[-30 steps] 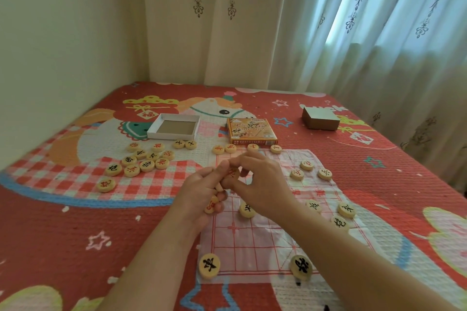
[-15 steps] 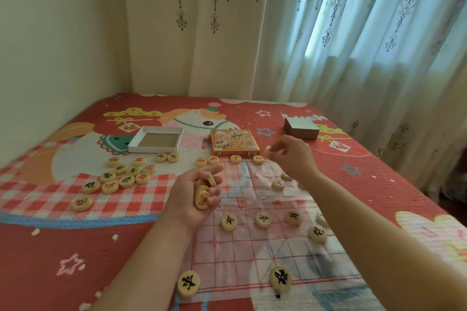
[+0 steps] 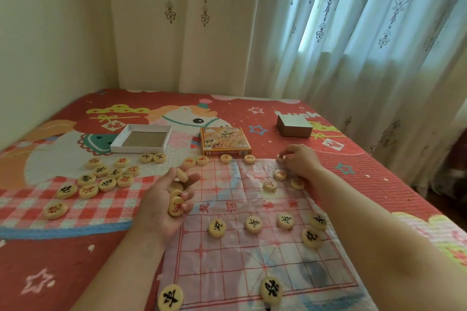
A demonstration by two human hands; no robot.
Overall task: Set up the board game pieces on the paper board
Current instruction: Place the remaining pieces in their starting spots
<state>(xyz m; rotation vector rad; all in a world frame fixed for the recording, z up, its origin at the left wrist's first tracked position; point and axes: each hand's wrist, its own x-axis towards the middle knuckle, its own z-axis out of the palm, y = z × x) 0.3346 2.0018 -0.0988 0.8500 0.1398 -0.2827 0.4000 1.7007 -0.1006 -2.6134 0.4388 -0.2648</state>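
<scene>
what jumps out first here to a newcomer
The left hand cupping a handful of round wooden pieces over the left edge of the paper board, while the right hand pinches a single piece at its far right corner. Next, the cluster of loose pieces on the red bedspread, left of the board.

Soft daylight comes through the curtains (image 3: 353, 33) at the far right. The room looks a bit dim. Edges bend and look blurry, maybe from the wide lens.
</scene>
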